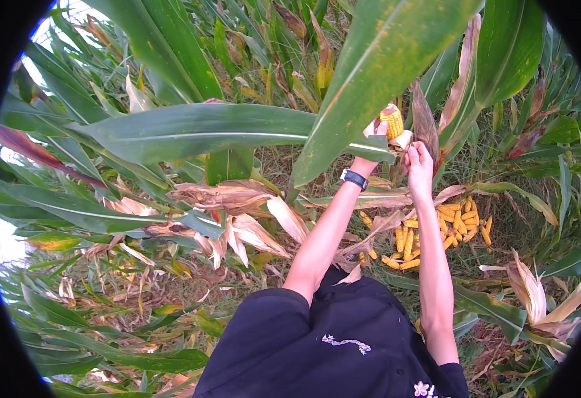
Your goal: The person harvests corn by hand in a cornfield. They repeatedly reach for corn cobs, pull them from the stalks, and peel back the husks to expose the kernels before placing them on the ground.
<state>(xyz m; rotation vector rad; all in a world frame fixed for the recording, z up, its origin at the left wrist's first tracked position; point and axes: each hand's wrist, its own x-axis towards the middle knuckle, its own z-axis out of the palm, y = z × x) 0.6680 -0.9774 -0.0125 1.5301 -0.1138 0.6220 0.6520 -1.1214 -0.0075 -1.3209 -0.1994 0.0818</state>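
An ear of yellow corn [392, 122], its upper part bare of husk, stands roughly upright in front of me. My left hand [377, 130] holds the ear from its left side, partly hidden behind a green corn leaf [220, 129]; a watch with a dark band is on that wrist. My right hand [418, 158] is just below and right of the ear, its fingers pinched on dry husk [403, 153] at the ear's base. Pale peeled husk [402, 139] hangs under the kernels. A brown husk [424, 117] stands close beside my right hand.
Husked corn ears [458, 221] lie in a heap on the grass below my right forearm. A wide green leaf [370, 74] hangs across the view in front of the hands. Dry opened husks [240, 234] are at the left, and another [534, 293] at the lower right. Corn plants surround me.
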